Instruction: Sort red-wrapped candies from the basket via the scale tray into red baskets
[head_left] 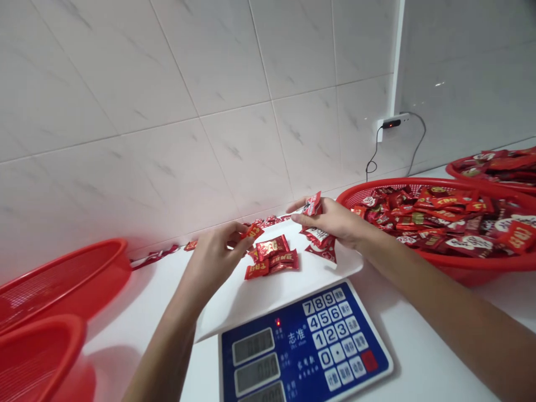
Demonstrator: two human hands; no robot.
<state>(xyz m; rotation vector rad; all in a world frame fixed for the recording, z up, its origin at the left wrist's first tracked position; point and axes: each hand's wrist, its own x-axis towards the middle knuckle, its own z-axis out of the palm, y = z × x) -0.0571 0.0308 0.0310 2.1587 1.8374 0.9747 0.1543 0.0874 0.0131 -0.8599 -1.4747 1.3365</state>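
Note:
Over the left part of a white scale tray [234,304], my left hand [218,257] pinches a small red wrapped candy [253,231] between thumb and fingers. Just right of it, a small heap of red candy packets [274,257] lies on the tray. My right hand [330,220] is closed around several red-and-white candy packets [312,204], held above the tray's right side. Some of those packets [321,248] hang below the palm. In front of the tray is the scale's blue panel [297,346] with number keys and small displays.
To the right stands a red plastic basket [347,192] full of wrapped candies, with another filled basket [456,170] behind it. Two red baskets [121,251] [75,329] are at the left. Loose packets [154,257] lie along the tiled wall. A power strip with cables [393,123] is on the wall.

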